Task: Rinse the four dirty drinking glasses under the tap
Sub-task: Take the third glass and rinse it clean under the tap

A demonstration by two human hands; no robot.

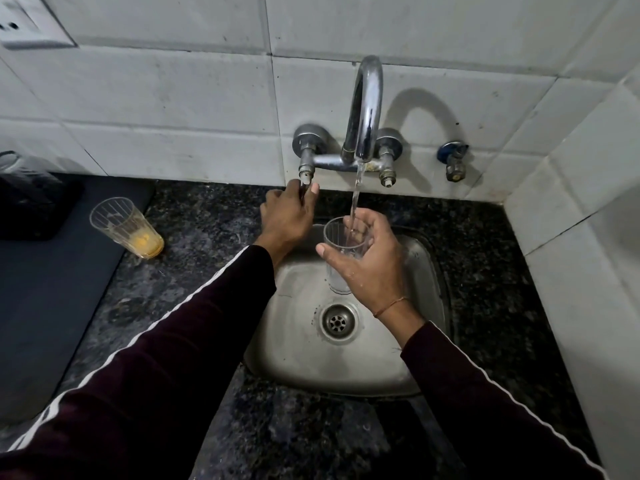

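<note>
My right hand [369, 263] grips a clear ribbed drinking glass [337, 252] upright over the steel sink [398, 372]. A thin stream of water [356, 192] runs from the curved chrome tap [367, 109] into the glass. My left hand [287, 216] is closed around the left tap handle [304, 174]. A second glass [126, 226] with yellow residue at its bottom stands on the dark granite counter [207, 244], left of the sink. No other glasses are in view.
A dark mat [52, 289] covers the counter at the left, with a dark object and a clear container [20, 181] at its far end. White tiled walls close the back and right. A small valve [455, 161] sticks out right of the tap. The drain [337, 322] is uncovered.
</note>
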